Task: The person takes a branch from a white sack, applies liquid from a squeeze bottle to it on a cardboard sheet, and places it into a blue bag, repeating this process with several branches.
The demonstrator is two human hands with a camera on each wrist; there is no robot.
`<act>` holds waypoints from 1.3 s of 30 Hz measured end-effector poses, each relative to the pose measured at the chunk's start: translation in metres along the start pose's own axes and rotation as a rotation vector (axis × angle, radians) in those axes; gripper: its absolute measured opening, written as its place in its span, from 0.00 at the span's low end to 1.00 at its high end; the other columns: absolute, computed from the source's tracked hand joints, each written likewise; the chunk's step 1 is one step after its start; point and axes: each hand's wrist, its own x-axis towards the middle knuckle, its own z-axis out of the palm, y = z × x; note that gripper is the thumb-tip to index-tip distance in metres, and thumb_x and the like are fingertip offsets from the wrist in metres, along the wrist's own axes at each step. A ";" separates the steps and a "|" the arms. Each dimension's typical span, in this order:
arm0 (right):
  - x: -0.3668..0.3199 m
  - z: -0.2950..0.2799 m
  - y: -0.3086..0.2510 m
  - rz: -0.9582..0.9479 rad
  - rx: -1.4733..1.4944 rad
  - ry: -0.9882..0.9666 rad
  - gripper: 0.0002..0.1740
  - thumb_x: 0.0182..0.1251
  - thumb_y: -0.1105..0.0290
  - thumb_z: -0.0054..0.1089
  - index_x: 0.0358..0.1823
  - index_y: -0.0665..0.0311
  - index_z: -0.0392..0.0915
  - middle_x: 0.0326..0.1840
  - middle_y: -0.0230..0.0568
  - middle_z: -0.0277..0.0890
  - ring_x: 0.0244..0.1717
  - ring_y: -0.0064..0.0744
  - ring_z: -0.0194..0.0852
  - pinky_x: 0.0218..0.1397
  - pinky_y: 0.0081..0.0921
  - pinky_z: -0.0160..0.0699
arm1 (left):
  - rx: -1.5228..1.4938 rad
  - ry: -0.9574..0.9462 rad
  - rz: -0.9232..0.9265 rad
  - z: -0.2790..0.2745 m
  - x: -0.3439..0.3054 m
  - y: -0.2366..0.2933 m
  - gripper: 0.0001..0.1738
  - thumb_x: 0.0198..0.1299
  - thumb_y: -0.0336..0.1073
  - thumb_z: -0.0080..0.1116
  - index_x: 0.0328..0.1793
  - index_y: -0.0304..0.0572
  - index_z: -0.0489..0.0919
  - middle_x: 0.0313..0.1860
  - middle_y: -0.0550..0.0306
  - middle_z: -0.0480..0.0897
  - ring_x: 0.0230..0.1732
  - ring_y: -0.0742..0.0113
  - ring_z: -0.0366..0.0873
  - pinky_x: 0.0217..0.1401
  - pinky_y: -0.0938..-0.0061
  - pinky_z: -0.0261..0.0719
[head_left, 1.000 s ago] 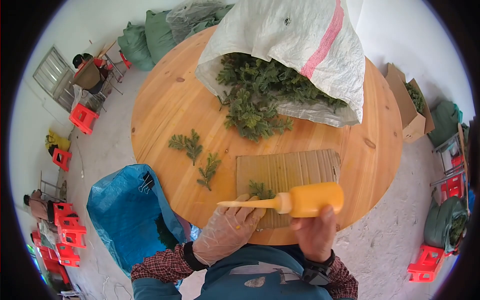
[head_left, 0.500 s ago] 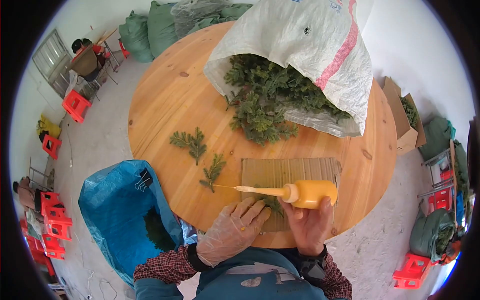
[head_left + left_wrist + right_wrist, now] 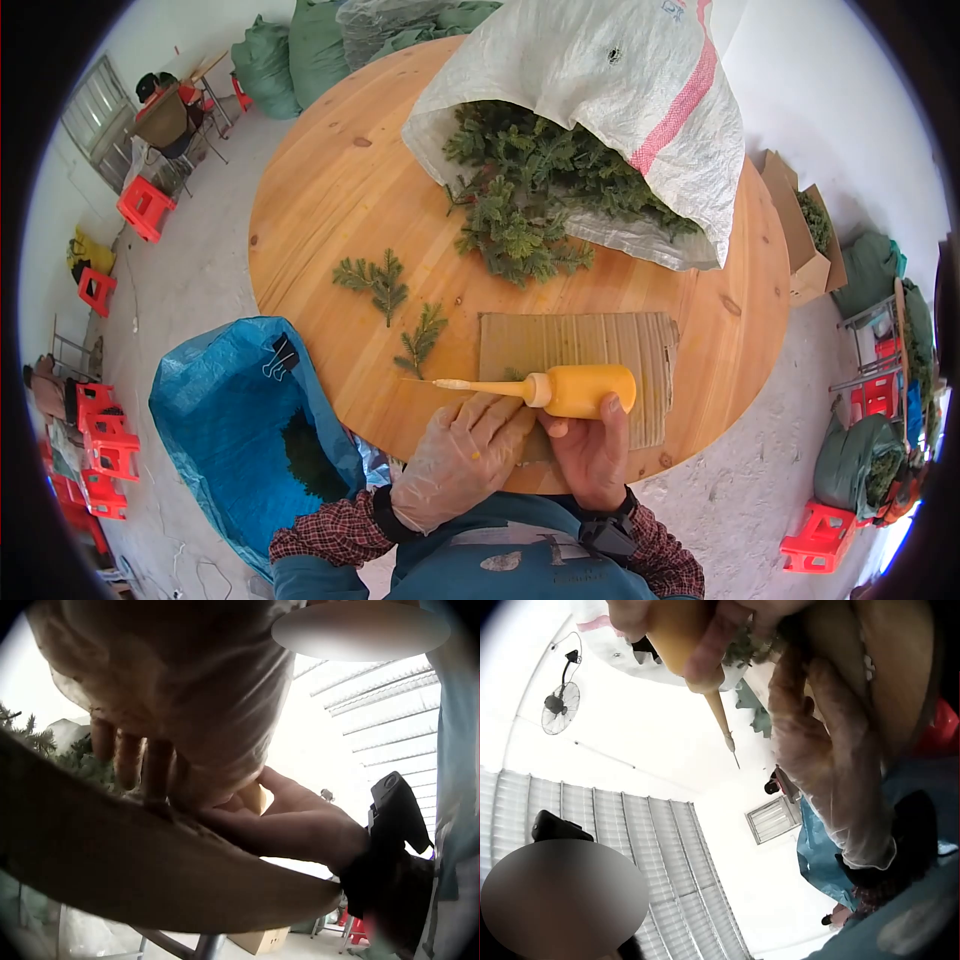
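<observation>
My right hand [image 3: 588, 455] grips an orange squeeze bottle [image 3: 592, 390], lying sideways in the air over the cardboard [image 3: 655, 360]. Its long nozzle [image 3: 485, 386] points left and ends in a thin needle [image 3: 736, 760]. Gloved in clear plastic, my left hand [image 3: 455, 460] rests palm down at the cardboard's near left edge, fingers lowered and close to my right fingertips. A green sprig [image 3: 514, 374] on the cardboard is mostly hidden behind the nozzle and glove; a grip on it cannot be made out. Two loose sprigs lie farther left, one [image 3: 420, 338] near the needle.
A white woven sack [image 3: 570, 70] spills fir branches [image 3: 520, 235] onto the round wooden table [image 3: 310, 210]. At the table's left edge hangs a blue bag [image 3: 220, 400] with a binder clip. Beyond stand red stools [image 3: 147, 208], green sacks [image 3: 318, 60] and a cardboard box [image 3: 800, 235].
My right hand has moved left with the bottle, bringing it closer to my left hand. The left hand stays on the cardboard, and less of the sprig there shows.
</observation>
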 end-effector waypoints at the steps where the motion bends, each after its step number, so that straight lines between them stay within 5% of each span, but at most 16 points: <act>1: 0.000 0.001 -0.002 -0.030 -0.010 0.020 0.27 0.77 0.48 0.48 0.64 0.62 0.69 0.61 0.45 0.76 0.46 0.32 0.76 0.71 0.46 0.70 | 0.023 -0.038 -0.025 0.004 0.000 -0.002 0.21 0.58 0.36 0.62 0.60 0.45 0.78 0.59 0.57 0.76 0.62 0.58 0.72 0.55 0.64 0.70; 7: 0.001 0.013 -0.013 -0.069 -0.002 0.001 0.27 0.78 0.49 0.47 0.64 0.62 0.70 0.63 0.46 0.76 0.55 0.37 0.77 0.70 0.43 0.71 | 0.060 -0.081 0.008 0.008 0.002 -0.007 0.22 0.58 0.37 0.62 0.60 0.44 0.78 0.61 0.56 0.76 0.63 0.56 0.72 0.57 0.62 0.70; 12: 0.018 0.010 -0.002 -0.042 0.068 -0.087 0.26 0.78 0.49 0.47 0.63 0.63 0.70 0.62 0.46 0.76 0.55 0.37 0.79 0.71 0.44 0.71 | 0.071 -0.087 0.047 0.003 0.007 -0.007 0.20 0.58 0.36 0.61 0.57 0.42 0.78 0.61 0.54 0.76 0.63 0.55 0.72 0.57 0.62 0.70; 15: 0.025 0.010 -0.002 -0.090 0.016 0.042 0.26 0.78 0.49 0.48 0.62 0.64 0.70 0.59 0.45 0.79 0.47 0.35 0.82 0.71 0.43 0.71 | 0.043 -0.045 0.060 0.000 0.011 -0.007 0.18 0.58 0.36 0.60 0.54 0.39 0.79 0.58 0.51 0.77 0.62 0.55 0.73 0.56 0.64 0.72; 27: 0.023 0.013 -0.002 -0.083 0.065 0.144 0.26 0.77 0.50 0.50 0.62 0.65 0.70 0.56 0.45 0.79 0.42 0.33 0.83 0.69 0.41 0.73 | 0.042 -0.124 -0.269 0.012 0.030 0.002 0.20 0.61 0.42 0.62 0.56 0.40 0.78 0.49 0.53 0.79 0.47 0.56 0.75 0.48 0.62 0.70; 36: 0.014 0.011 -0.009 -0.185 0.039 0.118 0.25 0.78 0.51 0.49 0.63 0.65 0.69 0.58 0.46 0.78 0.47 0.34 0.83 0.64 0.39 0.78 | 0.073 -0.025 -0.209 0.016 0.033 -0.002 0.29 0.60 0.43 0.61 0.64 0.34 0.75 0.61 0.45 0.72 0.66 0.47 0.67 0.65 0.54 0.66; 39: -0.008 -0.007 -0.026 -0.332 -0.195 0.190 0.28 0.77 0.49 0.50 0.64 0.66 0.68 0.60 0.47 0.77 0.50 0.34 0.82 0.57 0.36 0.83 | 0.070 -0.062 -0.215 0.020 0.029 -0.003 0.30 0.60 0.43 0.61 0.66 0.33 0.74 0.65 0.43 0.69 0.71 0.45 0.63 0.69 0.53 0.64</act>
